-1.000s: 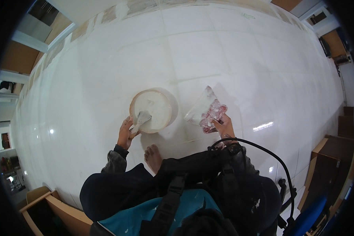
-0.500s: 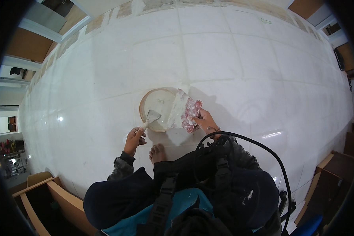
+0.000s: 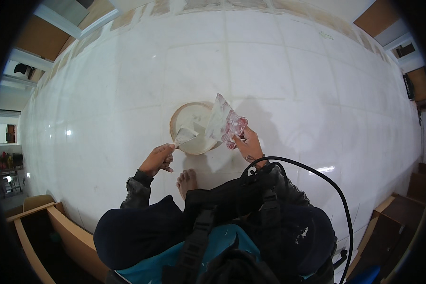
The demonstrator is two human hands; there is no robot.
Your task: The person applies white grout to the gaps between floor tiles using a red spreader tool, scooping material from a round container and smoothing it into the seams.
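Note:
A round, shallow tub (image 3: 173, 124) with a brownish rim stands on the floor and holds off-white, plaster-like paste. My left hand (image 3: 159, 159) is closed on the handle of a putty knife (image 3: 187, 136), whose blade reaches over the left part of the tub. In my right hand (image 3: 248, 143) is a wide plastering blade (image 3: 217, 120) with a red, paste-smeared grip. It is tilted above the tub's right side, and its pale face is coated with paste. The two blades are apart, with a strip of paste visible between them.
White floor tiles (image 3: 255, 61) surround the tub. My bare foot (image 3: 187, 181) is just below it. A black cable (image 3: 333, 184) loops beside my right arm. Wooden furniture (image 3: 73, 236) stands at lower left, and dark brown drawers (image 3: 397, 217) at lower right.
My left hand has shifted a little left, and the putty knife has turned flatter. The wide plastering blade has tilted more upright and lifted slightly off the tub's right side.

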